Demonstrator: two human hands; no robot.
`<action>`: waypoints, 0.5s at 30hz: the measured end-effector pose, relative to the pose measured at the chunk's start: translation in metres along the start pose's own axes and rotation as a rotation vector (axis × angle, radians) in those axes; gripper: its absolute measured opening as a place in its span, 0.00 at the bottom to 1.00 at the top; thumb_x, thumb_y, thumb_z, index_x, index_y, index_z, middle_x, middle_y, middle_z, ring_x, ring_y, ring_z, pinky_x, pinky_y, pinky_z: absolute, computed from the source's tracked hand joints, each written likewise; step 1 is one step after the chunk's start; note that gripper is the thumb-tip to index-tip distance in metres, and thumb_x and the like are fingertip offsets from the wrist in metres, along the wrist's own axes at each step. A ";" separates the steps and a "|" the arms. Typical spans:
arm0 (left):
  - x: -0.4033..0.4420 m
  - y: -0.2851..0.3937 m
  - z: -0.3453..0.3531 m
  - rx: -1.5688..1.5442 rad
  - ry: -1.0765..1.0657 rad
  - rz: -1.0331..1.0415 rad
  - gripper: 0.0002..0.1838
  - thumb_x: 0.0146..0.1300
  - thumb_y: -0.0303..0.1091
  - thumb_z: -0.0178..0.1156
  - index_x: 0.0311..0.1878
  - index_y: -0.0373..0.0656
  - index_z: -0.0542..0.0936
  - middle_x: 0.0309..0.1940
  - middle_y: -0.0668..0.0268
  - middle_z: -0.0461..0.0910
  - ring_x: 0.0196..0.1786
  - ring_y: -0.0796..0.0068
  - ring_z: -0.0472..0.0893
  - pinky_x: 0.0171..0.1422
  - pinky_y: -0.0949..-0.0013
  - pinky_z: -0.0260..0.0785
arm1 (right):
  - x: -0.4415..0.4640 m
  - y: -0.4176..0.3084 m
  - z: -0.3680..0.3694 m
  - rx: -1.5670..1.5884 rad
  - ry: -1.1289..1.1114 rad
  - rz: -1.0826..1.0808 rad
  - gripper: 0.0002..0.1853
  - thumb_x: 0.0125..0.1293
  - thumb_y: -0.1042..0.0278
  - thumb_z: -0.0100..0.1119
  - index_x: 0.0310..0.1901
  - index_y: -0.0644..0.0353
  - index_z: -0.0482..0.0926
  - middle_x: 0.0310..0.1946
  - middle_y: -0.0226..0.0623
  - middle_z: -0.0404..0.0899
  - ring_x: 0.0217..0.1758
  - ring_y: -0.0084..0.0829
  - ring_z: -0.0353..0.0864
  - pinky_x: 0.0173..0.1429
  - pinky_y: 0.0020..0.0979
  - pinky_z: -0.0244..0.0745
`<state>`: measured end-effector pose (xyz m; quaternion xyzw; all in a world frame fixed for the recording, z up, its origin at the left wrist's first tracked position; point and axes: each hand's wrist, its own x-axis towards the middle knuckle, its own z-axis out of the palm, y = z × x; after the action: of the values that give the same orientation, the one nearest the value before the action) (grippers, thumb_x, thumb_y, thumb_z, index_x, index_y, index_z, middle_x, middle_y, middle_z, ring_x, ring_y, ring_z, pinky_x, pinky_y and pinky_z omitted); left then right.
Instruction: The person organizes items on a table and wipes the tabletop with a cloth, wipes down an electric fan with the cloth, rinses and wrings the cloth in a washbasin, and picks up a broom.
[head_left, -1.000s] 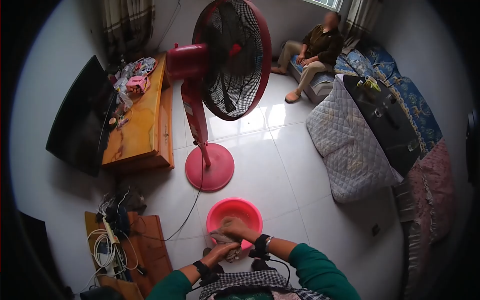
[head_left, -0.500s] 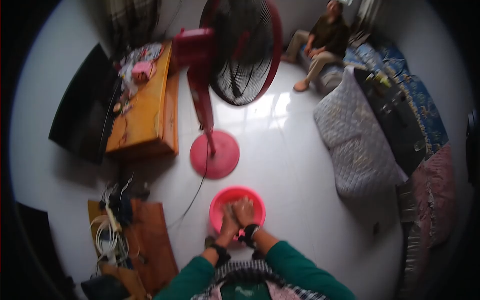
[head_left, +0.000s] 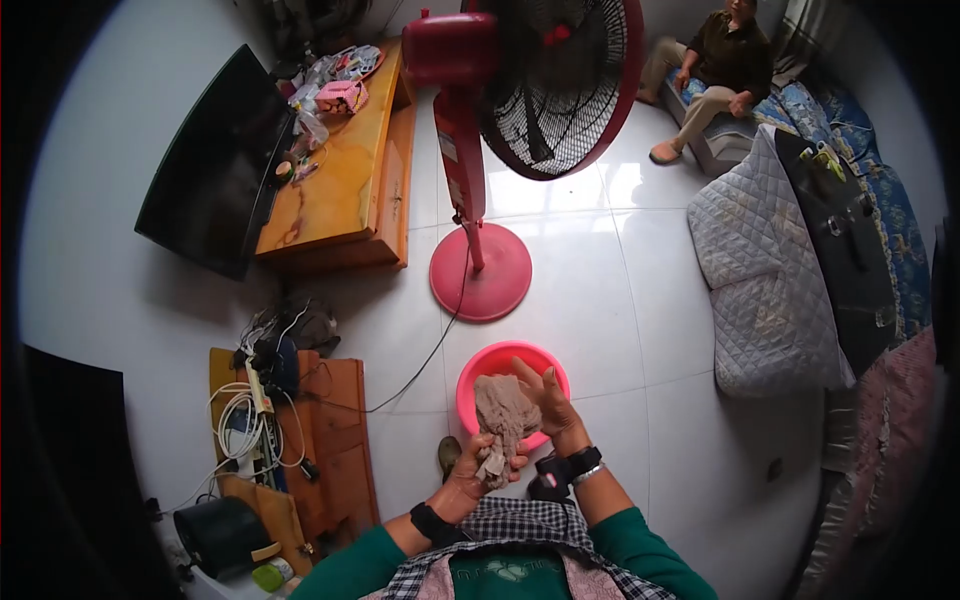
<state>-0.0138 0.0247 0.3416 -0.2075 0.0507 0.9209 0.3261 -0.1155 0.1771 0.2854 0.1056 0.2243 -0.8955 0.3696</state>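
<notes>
A crumpled beige-brown cloth [head_left: 506, 408] hangs over the pink basin [head_left: 464, 394] on the floor, its lower end bunched together. My left hand [head_left: 478, 470] has its fingers wrapped round that lower end. Beside the cloth's right edge is my right hand [head_left: 548, 396], fingers apart and stretched toward the far rim. Whether its palm touches the cloth I cannot tell. The cloth and my hands hide part of the basin's inside.
A red pedestal fan [head_left: 480, 272] stands beyond the basin, its cable [head_left: 432, 358] running left across the floor. At left are a wooden cabinet [head_left: 330, 205] and a power strip [head_left: 259, 388]. A quilted cover [head_left: 760, 285] drapes a dark table; a person [head_left: 725, 60] sits far right.
Both hands have come up out of the basin, and the cloth now shows in my left hand. My right hand has spread its fingers. The view has shifted, too.
</notes>
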 end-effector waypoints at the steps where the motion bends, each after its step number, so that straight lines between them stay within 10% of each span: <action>1: -0.002 -0.006 0.016 -0.065 0.026 -0.017 0.35 0.53 0.47 0.60 0.59 0.34 0.63 0.35 0.62 0.69 0.34 0.72 0.73 0.32 0.69 0.72 | -0.011 -0.001 0.035 0.033 -0.102 -0.027 0.52 0.58 0.40 0.59 0.73 0.57 0.41 0.59 0.48 0.68 0.61 0.35 0.71 0.61 0.36 0.71; 7: -0.018 0.003 0.038 0.193 -0.185 -0.145 0.31 0.54 0.41 0.65 0.56 0.34 0.66 0.42 0.59 0.74 0.40 0.68 0.77 0.34 0.70 0.73 | -0.023 -0.041 0.097 -0.262 -0.342 0.041 0.33 0.47 0.58 0.68 0.55 0.62 0.70 0.52 0.42 0.73 0.52 0.33 0.76 0.58 0.34 0.73; 12: -0.021 0.021 0.054 0.786 0.016 -0.107 0.25 0.53 0.34 0.66 0.53 0.35 0.71 0.37 0.60 0.77 0.33 0.72 0.78 0.37 0.73 0.72 | -0.024 -0.036 0.100 -0.721 -0.236 0.037 0.16 0.46 0.66 0.67 0.37 0.59 0.74 0.40 0.31 0.74 0.44 0.24 0.75 0.49 0.29 0.72; 15: -0.016 0.029 0.032 1.078 0.014 -0.187 0.26 0.53 0.31 0.67 0.55 0.37 0.71 0.46 0.61 0.76 0.47 0.72 0.77 0.51 0.68 0.71 | -0.027 -0.028 0.104 -0.945 -0.194 0.079 0.12 0.46 0.67 0.67 0.32 0.58 0.75 0.36 0.28 0.75 0.42 0.22 0.76 0.46 0.28 0.71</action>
<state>-0.0316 0.0004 0.3765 -0.0209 0.4989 0.7302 0.4663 -0.1188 0.1611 0.3953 -0.1495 0.5666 -0.6867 0.4302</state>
